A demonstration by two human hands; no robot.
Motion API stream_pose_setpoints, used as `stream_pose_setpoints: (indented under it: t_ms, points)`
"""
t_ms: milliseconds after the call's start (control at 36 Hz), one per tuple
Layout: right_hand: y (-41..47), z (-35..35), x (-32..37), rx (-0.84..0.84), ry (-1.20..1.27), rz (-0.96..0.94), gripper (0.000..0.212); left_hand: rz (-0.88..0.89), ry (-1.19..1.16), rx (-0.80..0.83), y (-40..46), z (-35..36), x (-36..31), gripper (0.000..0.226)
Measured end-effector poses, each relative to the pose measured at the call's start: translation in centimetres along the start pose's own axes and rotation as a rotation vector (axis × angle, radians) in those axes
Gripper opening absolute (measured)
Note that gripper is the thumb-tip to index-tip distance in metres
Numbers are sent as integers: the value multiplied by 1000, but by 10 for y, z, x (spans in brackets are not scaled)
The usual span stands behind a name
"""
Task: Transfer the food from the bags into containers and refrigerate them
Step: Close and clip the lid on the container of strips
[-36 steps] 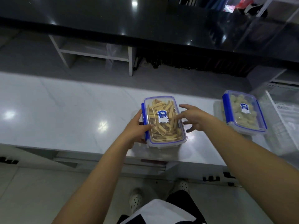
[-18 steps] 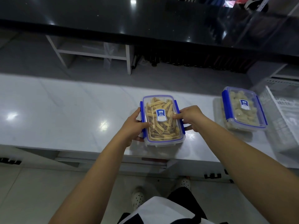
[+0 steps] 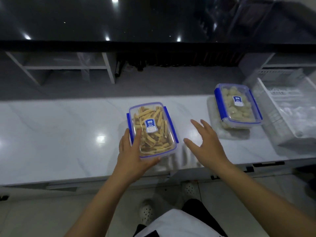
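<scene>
Left hand (image 3: 132,151) grips fries container (image 3: 152,130); right hand (image 3: 205,146) spread.

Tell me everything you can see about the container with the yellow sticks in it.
The container is a clear plastic rectangular box with a blue-trimmed lid, blue side clips and a blue-and-white label. It is full of pale yellow sticks, lidded, lying flat near the white counter's front edge. The left hand grips its near-left corner; the right hand hovers beside it, not touching.
</scene>
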State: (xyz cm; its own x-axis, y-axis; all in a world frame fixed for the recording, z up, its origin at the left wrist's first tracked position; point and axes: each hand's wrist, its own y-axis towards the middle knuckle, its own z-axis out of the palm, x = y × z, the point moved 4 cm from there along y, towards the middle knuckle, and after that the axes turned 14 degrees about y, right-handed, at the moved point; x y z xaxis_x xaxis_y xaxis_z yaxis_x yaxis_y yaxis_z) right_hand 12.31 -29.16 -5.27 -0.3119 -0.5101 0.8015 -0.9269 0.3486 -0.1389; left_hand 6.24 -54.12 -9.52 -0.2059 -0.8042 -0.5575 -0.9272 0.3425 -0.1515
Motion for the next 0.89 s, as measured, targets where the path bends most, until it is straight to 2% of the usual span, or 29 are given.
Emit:
stream_pose_setpoints:
  t_ms: [56, 139, 278, 333, 417, 500, 583, 667, 722, 806, 889]
  points:
    - [-4, -27, -13, -44, -41, 16, 71, 26, -30, 15, 1, 5, -9, 120]
    - [-2, -66, -33, -100, -46, 57, 69, 14, 56, -14, 10, 10, -21, 121]
    - [12, -102, -57, -153, 111, 52, 53, 15, 57, 26, 29, 13, -39, 123]
    - [15, -96, -61, -87, 264, 75, 51, 16, -11, 70, 37, 15, -51, 115]
    - [22, -69, -61, 124, 443, 156, 58, -1, -84, 110, 49, 19, -71, 83]
    - [42, -53, -56, 228, 611, 251, 64, -16, -103, 148, 60, 23, -92, 58]
    - [60, -44, -50, 270, 679, 345, 73, -33, -132, 173, 62, 18, -104, 54]
    - [74, -44, -58, 300, 794, 454, 68, -71, -177, 182, 65, 19, -114, 62]
    - [82, -41, -62, 332, 866, 484, 61, -153, -259, 117, 68, 15, -116, 67]
    - [88, -38, -63, 365, 949, 535, 42, -413, -471, 12, 75, 9, -103, 63]
    - [89, -39, -59, 386, 982, 571, 31, -542, -589, 116, 80, 7, -87, 54]
